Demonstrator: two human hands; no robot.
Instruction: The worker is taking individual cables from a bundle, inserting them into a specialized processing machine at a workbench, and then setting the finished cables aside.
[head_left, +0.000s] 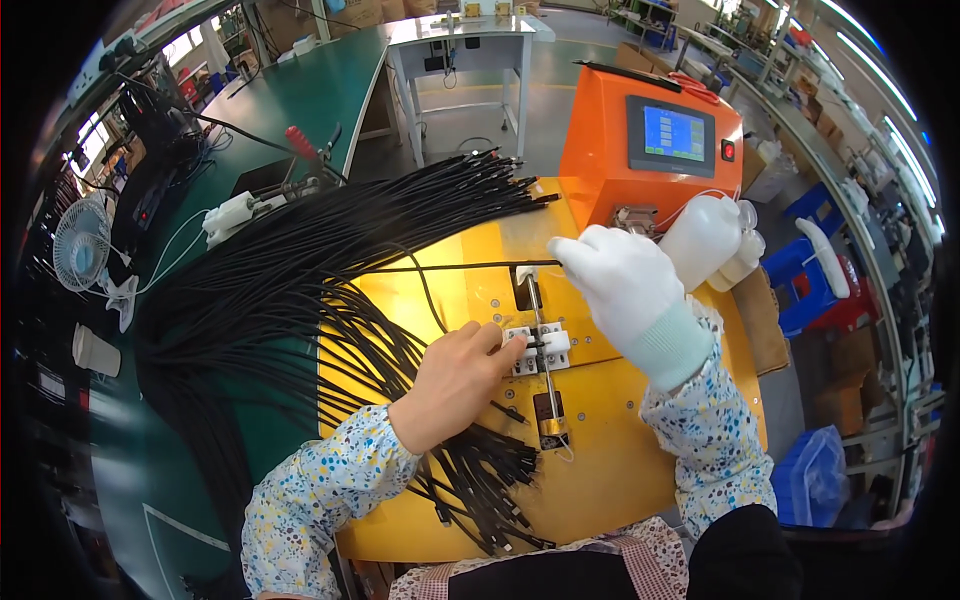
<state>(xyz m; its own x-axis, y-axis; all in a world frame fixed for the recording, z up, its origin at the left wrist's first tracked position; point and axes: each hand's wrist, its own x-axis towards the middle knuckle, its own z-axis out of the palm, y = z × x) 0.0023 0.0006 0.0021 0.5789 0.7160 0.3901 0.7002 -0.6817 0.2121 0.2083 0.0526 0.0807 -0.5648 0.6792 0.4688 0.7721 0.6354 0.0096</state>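
Note:
My bare left hand (pixel 455 378) reaches to a small white clamping block (pixel 555 345) on the yellow work surface (pixel 600 440). Its fingers are closed at the block's left side; what they pinch, if anything, is hidden. Short black pieces lie across the block, and a thin metal rod (pixel 548 385) passes over it. Above and right of the block, my right hand (pixel 622 290), in a white glove, is closed on the end of a black cable (pixel 470 266). That cable stretches leftward to a large bundle of black cables (pixel 260 260).
An orange machine (pixel 600 130) with a lit screen stands at the back right, white plastic bottles (pixel 702 238) before it. More cable ends (pixel 490 470) fan out near my left forearm. On the green table (pixel 250 430) are a small fan (pixel 82 245) and a paper cup (pixel 95 352).

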